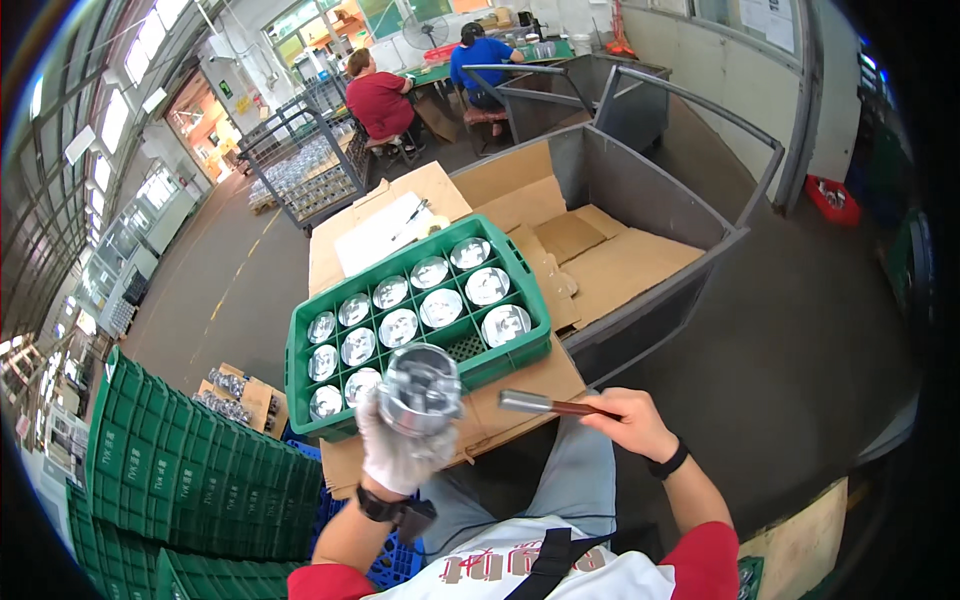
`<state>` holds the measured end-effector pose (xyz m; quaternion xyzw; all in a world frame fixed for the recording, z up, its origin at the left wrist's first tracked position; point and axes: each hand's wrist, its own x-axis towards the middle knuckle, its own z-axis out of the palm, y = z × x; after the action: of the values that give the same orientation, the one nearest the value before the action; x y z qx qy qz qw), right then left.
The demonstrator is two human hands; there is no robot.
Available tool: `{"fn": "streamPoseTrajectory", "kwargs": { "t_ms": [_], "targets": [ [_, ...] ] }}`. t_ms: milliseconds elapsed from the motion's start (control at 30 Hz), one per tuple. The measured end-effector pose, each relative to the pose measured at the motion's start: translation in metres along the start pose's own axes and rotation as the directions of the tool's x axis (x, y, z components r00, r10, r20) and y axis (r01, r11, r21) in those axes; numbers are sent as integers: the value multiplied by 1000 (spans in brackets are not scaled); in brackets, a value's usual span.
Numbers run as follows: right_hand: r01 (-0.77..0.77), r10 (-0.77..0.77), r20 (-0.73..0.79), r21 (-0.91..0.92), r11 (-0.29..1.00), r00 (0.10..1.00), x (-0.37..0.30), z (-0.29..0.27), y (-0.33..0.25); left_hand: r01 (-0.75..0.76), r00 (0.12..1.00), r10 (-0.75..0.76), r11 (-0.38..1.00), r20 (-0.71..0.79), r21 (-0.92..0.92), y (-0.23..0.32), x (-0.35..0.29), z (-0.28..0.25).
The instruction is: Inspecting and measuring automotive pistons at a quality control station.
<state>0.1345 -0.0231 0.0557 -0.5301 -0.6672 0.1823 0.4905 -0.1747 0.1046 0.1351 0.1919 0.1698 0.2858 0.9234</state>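
My left hand (405,450), in a white glove, grips a round silvery metal part (420,388) that looks like a piston and lifts it over the near edge of the green crate (470,378). The crate is divided into square compartments, and several similar metal pistons (440,308) sit in them. One compartment (465,346) near the front right holds nothing. My bare right hand (632,424) is closed round the brown handle of a hand tool (540,403) with a thick grey metal end. That end points left, toward the piston, and stays apart from it.
Cardboard (545,380) lies under the crate. A grey metal bin cart (640,330) lined with cardboard stands to the right. Stacked green crates (180,460) rise at lower left. Two seated people (378,95) work at a green bench farther back, near a wire cage cart (310,165).
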Motion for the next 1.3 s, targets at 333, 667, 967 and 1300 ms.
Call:
{"fn": "streamPoseTrajectory", "kwargs": {
  "t_ms": [333,667,967,1300],
  "targets": [
    [-256,272,-299,95,962,915,-27,27,7,116,939,343,-418,38,901,83,113,-1],
    [-170,153,-158,-103,980,976,-34,17,-8,274,961,230,-721,-152,636,66,137,3],
    [-259,248,-281,0,966,927,-34,15,-6,59,974,193,-729,122,682,36,172,38],
    [-283,244,-357,-61,957,902,-41,1,-22,201,973,76,-735,-216,648,25,216,28]
  ]
}}
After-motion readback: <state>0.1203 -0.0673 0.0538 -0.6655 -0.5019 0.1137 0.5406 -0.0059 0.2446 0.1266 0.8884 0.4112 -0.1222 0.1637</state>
